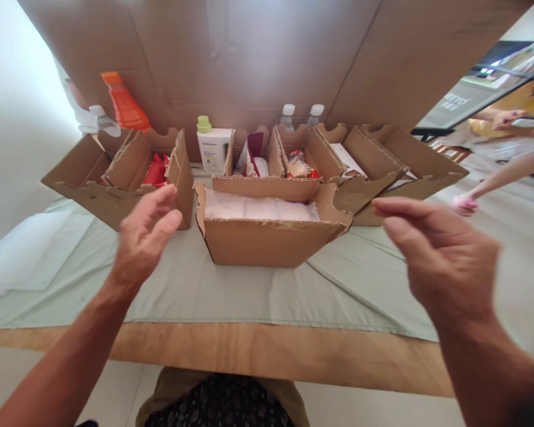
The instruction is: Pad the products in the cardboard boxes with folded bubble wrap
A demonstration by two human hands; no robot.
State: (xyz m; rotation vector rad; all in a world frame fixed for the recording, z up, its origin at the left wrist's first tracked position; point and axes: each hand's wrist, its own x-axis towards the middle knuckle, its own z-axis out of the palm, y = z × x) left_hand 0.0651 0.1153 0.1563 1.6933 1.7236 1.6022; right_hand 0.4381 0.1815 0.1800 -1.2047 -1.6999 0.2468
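My left hand (145, 234) hovers in front of the left cardboard tray (115, 204), fingers loosely apart and holding nothing. My right hand (431, 252) is raised at the right, near the corner of the right tray (409, 178), fingers extended together, nothing in them. Between the two hands sits the front cardboard tray (267, 240) holding a white plastic-wrapped pack (258, 209). Neither hand touches a tray.
Several cardboard trays with packets stand on a pale green cloth (231, 290) over a wooden table (267, 353). A white bottle (212, 145), an orange spray bottle (123, 104) and two clear bottles (300, 115) stand behind. A cardboard wall backs them. Another person (511, 148) is at the right.
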